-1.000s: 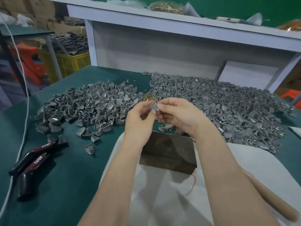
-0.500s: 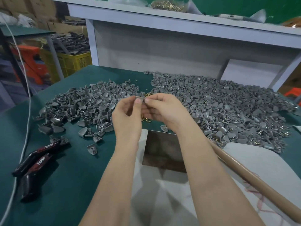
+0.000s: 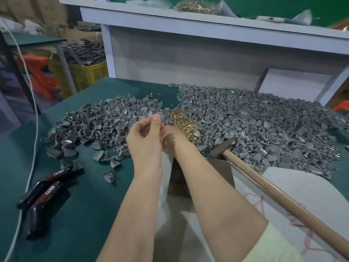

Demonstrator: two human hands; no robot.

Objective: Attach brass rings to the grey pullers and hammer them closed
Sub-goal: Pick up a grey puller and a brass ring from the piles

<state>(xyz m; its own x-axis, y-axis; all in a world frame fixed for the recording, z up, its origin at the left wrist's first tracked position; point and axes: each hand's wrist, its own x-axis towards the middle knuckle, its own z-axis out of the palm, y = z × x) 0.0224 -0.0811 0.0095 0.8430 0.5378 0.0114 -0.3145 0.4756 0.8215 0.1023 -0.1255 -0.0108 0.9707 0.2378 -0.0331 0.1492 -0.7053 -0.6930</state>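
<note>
Pinching one puller (image 3: 158, 116) in left hand (image 3: 145, 137): grip clamped on it, thumb against fingertip, raised over the near edge of the left heap (image 3: 94, 123). Grey matte plastic, rounded teardrop shape like the rest. Right hand (image 3: 171, 139) low behind the left, beside the shiny brass rings (image 3: 181, 122); cannot tell its grip, fingers hidden. Rings in a small loose pile between left heap and the bigger right heap (image 3: 264, 129), on green felt-like surface (image 3: 85, 214). Hammer (image 3: 283, 198) lying at right, dark metal head at far edge of a dark steel block (image 3: 222, 171), round wooden handle across white cloth (image 3: 302, 186). Black pliers (image 3: 47, 188) marked TAPER and thin white cable (image 3: 33, 157) at left.
</note>
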